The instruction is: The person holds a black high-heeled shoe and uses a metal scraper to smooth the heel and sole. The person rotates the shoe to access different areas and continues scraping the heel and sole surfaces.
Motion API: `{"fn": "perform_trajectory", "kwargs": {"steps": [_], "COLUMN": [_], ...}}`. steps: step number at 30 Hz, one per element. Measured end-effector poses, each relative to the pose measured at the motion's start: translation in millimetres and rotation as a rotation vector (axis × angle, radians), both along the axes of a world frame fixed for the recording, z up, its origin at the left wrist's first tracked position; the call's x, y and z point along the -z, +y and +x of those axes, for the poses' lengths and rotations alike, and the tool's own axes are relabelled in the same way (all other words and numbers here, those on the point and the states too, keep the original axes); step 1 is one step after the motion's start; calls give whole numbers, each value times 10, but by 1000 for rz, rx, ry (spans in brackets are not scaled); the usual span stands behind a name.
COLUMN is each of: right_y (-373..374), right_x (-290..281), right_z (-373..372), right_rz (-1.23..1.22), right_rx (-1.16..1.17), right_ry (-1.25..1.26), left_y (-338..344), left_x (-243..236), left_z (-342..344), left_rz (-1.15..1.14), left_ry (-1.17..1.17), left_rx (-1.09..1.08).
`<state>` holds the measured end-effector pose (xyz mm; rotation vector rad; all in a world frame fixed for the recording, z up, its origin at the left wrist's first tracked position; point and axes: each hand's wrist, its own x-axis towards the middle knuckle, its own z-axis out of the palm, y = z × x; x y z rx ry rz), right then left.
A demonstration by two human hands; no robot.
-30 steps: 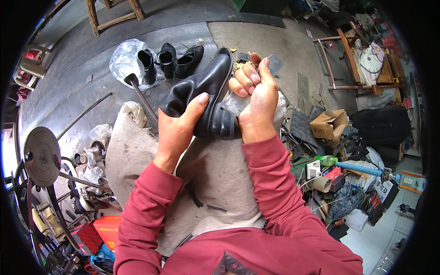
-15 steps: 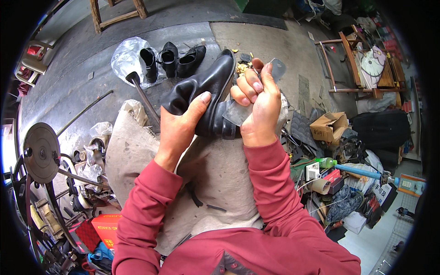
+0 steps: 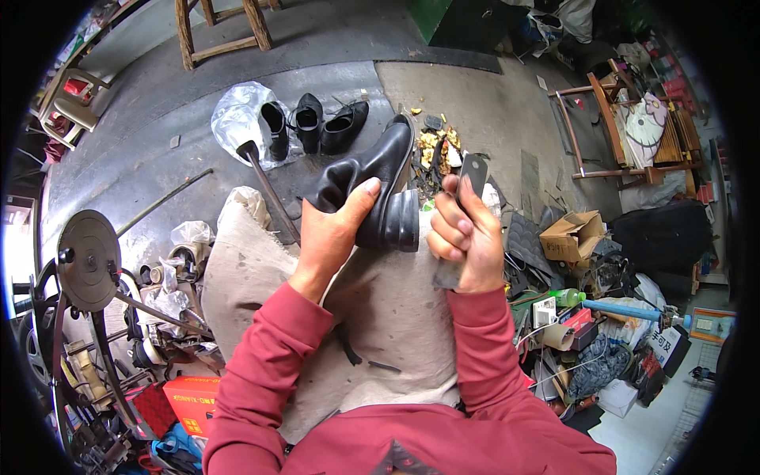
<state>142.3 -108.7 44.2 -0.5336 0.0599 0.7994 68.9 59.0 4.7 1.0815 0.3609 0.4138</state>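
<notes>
A black leather shoe [image 3: 386,162] lies over my lap with its toe pointing away and its stacked heel [image 3: 401,222] facing right. My left hand [image 3: 336,237] grips the shoe around its upper, thumb on top. Just right of the heel, apart from it, my right hand [image 3: 473,237] is closed around a flat metal blade [image 3: 473,170]. One end of the blade, with a small hole, sticks up past my fingers; the other shows below my palm. A stained beige cloth [image 3: 396,317] covers my lap, with dark scraps [image 3: 348,344] on it.
Several black shoes [image 3: 309,131] stand ahead beside a clear plastic bag [image 3: 237,119]. Yellowish scraps [image 3: 437,150] lie past the shoe's toe. A machine with a round wheel [image 3: 89,261] is at left. At right are a cardboard box [image 3: 571,233] and piled clutter [image 3: 598,356].
My right hand has drawn the blade away from the heel to the right and turned it more upright. My left hand keeps its grip on the shoe. The whole view has shifted slightly.
</notes>
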Motion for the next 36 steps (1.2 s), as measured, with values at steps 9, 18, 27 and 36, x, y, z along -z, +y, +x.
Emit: {"fn": "perform_trajectory", "kwargs": {"steps": [9,18,27,36], "right_y": [-193,-300,-1,-142], "right_x": [-259,-235,-502,-579], "right_z": [49,106,-292,-489], "right_rz": [-933,-1055,-1019,-797], "right_rx": [-330,-112,-244,-239], "right_ry": [-739,-893,-1067,-789], "left_y": [-51,68,31,237], "left_x": [-106,-241,-319,-435], "left_z": [-125,-381,-522,-816], "left_rz": [52,159,150,-685], "left_ry": [-82,-135,-183,-113], "left_rx": [-78,-162,-207,-40]}}
